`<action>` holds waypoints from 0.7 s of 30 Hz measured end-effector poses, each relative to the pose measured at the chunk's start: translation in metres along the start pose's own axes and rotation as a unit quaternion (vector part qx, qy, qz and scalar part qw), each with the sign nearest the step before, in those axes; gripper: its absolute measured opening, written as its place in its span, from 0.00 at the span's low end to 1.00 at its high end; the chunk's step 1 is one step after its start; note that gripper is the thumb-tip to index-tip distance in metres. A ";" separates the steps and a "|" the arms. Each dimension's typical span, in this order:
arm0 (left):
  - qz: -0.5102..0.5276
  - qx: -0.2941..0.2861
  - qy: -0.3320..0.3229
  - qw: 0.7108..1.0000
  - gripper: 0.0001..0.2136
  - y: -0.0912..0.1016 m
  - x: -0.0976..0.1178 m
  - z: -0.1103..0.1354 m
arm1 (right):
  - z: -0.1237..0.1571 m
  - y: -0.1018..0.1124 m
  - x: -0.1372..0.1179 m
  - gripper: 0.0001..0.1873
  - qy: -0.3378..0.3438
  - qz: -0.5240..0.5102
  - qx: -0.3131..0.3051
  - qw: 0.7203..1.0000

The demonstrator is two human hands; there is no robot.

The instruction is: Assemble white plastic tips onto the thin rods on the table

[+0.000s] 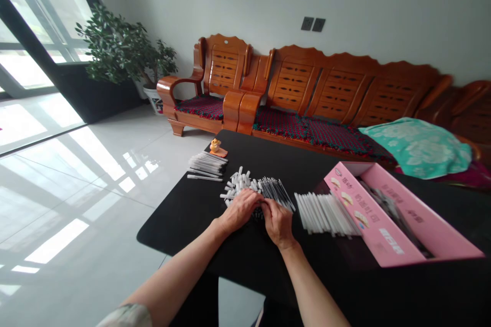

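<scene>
My left hand (240, 209) and my right hand (278, 223) meet on the black table (184, 230), fingers curled close together. Whatever they grip is hidden by the fingers. Right under my left hand lies a loose heap of white pen parts (238, 183), possibly caps. Beside my right hand fans a bunch of thin black pen refills (274, 191). A neat row of white pen barrels (324, 213) lies to the right, and a stack of white pens (207, 165) lies farther left, with a single pen (204, 178) in front of it.
An open pink cardboard box (383, 214) stands at the table's right side. A small orange figurine (215, 146) sits at the far end. Behind the table are a wooden sofa (318, 87) with a teal cloth (416, 148) and a potted plant (126, 56).
</scene>
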State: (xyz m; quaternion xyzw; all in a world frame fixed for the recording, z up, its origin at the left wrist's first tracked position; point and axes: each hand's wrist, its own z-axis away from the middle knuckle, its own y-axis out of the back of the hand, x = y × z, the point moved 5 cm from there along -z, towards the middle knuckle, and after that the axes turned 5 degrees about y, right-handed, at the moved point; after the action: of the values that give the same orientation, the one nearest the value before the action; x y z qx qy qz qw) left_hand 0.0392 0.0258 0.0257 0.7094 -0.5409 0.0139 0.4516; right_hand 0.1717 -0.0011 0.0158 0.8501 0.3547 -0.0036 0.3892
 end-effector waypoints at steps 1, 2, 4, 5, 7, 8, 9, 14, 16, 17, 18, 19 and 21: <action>0.005 -0.005 -0.012 1.000 0.08 0.000 0.002 0.000 | 0.000 -0.001 0.000 0.12 -0.002 -0.007 -0.004 1.000; 0.008 -0.002 -0.021 1.000 0.08 0.001 0.004 0.000 | 0.001 -0.001 0.001 0.12 -0.007 -0.016 -0.006 1.000; 0.001 0.041 -0.015 0.999 0.08 0.008 0.004 0.000 | 0.003 -0.001 0.005 0.13 -0.030 -0.036 0.000 0.999; -0.005 0.079 0.008 0.997 0.08 0.013 0.001 0.001 | 0.004 0.000 0.008 0.13 -0.049 -0.044 0.013 0.998; -0.002 0.148 0.083 0.985 0.07 0.023 -0.009 0.003 | 0.007 0.005 0.015 0.14 -0.093 -0.050 0.058 0.993; 0.017 0.160 0.128 0.979 0.08 0.025 -0.016 0.005 | 0.009 0.008 0.018 0.14 -0.111 -0.050 0.082 0.989; 0.053 0.152 0.172 0.972 0.10 0.024 -0.023 0.006 | 0.010 0.010 0.020 0.14 -0.123 -0.050 0.102 0.986; 0.403 0.077 0.323 0.853 0.20 0.000 -0.052 0.008 | 0.007 0.008 0.014 0.12 -0.083 -0.068 0.085 0.991; 0.495 0.098 0.343 0.792 0.21 -0.003 -0.058 0.008 | 0.005 0.005 0.009 0.11 -0.053 -0.059 0.061 0.995; 0.516 0.111 0.349 0.774 0.20 -0.002 -0.061 0.008 | 0.004 0.003 0.007 0.11 -0.041 -0.052 0.051 0.997; 0.528 0.122 0.353 0.763 0.20 -0.002 -0.063 0.008 | 0.003 0.002 0.006 0.10 -0.032 -0.044 0.043 0.998; 0.532 0.129 0.356 0.757 0.19 -0.001 -0.065 0.009 | 0.003 0.001 0.005 0.10 -0.026 -0.038 0.037 0.998; 0.531 0.139 0.355 0.757 0.19 0.001 -0.067 0.009 | 0.002 0.000 0.003 0.10 -0.020 -0.029 0.027 0.999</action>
State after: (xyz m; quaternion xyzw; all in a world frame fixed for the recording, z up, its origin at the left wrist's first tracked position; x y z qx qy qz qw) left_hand 0.0060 0.0701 -0.0129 0.3074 -0.6236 0.5777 0.4277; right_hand 0.1749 -0.0007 0.0136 0.8497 0.3708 -0.0420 0.3726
